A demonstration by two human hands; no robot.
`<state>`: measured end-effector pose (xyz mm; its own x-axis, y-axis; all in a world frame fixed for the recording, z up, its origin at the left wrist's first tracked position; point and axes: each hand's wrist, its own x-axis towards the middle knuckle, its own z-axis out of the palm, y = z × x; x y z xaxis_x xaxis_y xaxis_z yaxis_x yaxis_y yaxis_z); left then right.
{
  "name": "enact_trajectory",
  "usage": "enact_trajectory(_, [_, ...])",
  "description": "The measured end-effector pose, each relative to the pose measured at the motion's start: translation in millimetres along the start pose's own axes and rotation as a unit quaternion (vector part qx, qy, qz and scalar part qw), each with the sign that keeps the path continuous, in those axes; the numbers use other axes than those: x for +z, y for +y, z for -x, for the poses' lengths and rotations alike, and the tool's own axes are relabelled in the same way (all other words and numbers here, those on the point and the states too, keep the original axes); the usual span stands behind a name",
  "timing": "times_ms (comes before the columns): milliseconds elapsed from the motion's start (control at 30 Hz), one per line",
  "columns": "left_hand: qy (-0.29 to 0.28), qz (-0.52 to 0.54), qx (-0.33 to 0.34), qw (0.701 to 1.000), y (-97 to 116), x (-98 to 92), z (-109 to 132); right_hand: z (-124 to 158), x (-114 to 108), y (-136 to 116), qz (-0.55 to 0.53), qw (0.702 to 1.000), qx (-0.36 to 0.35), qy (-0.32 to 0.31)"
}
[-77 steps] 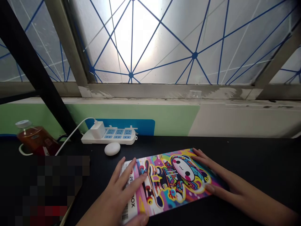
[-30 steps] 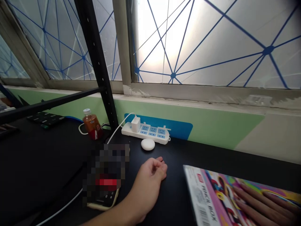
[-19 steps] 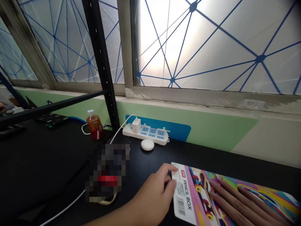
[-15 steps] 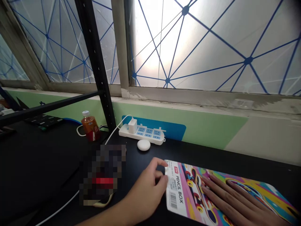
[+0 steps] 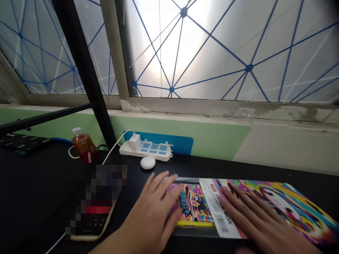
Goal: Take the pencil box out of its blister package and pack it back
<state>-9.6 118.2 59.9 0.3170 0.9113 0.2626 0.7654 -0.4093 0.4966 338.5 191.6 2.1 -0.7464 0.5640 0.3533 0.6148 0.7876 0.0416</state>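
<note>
A colourful cartoon-printed pencil box lies on the black desk (image 5: 39, 183). Its outer sleeve (image 5: 286, 208), with a white barcode end, sits to the right, and an inner tray (image 5: 193, 208) sticks out of it to the left. My left hand (image 5: 156, 208) rests on the left end of the inner tray with fingers spread. My right hand (image 5: 254, 218) lies flat on top of the sleeve, fingers stretched out toward the far left.
A white power strip (image 5: 144, 150) with a plugged charger and cable lies by the green wall. A white oval object (image 5: 147, 162) sits in front of it. An orange drink bottle (image 5: 83, 146) stands left, beside a black shelf post (image 5: 84, 77). A blurred device (image 5: 97, 201) lies near left.
The inner tray now sticks out of the sleeve's left end; before, the box was closed. My left hand moved from the sleeve's edge onto the tray. The view swung right.
</note>
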Motion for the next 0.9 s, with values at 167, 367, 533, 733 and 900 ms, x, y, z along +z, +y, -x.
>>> enact_trajectory(167, [-0.161,-0.061,0.026,0.985,2,-8.2,-7,-38,-11,-21,0.084,0.994,-0.066,0.031])
enact_trajectory(367, [-0.185,-0.123,0.018,0.975,-1,-25.5,-8,-5,-24,13,0.146,0.987,-0.051,0.042])
enact_trajectory(533, [-0.175,-0.170,0.011,0.970,-3,-19.5,-7,13,-41,27,0.145,0.987,-0.063,0.018])
enact_trajectory(733, [-0.164,-0.181,0.008,0.970,-11,-20.5,-4,38,-48,56,0.152,0.988,-0.011,0.017])
enact_trajectory(900, [-0.122,-0.140,0.013,0.983,-18,-18.1,3,33,-73,40,0.174,0.982,0.016,0.077])
